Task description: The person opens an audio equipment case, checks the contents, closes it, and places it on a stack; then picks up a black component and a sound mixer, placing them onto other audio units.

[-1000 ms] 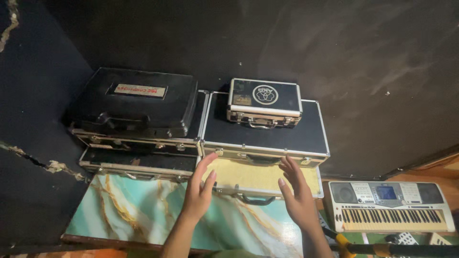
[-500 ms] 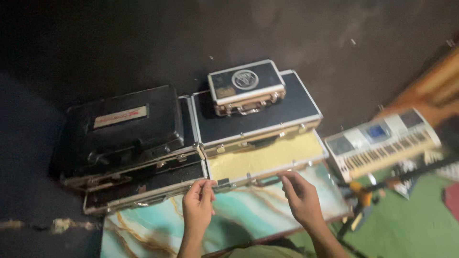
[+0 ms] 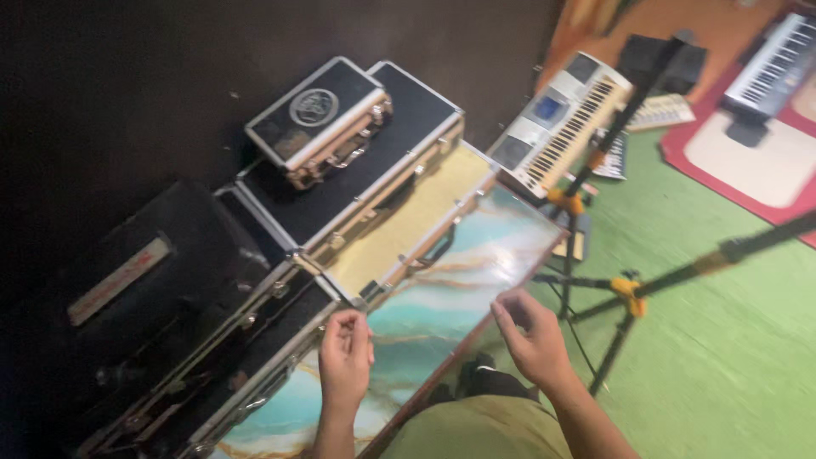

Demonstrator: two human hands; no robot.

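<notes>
My left hand hovers over the teal marbled tabletop, fingers curled loosely and holding nothing, close to the corner of a beige-lidded metal case. My right hand is past the table's near edge, fingers half bent and empty. Behind the beige case lies a black-lidded metal case with a small black case on top of it. A large black case sits to the left on another flat case.
A dark wall backs the cases. On the green floor to the right stand a black tripod stand with yellow clamps, a grey electronic keyboard, and a second keyboard on a red and white mat.
The view has tilted and swung to the right, showing more floor. Both hands have pulled back from the beige case toward me and off its front edge.
</notes>
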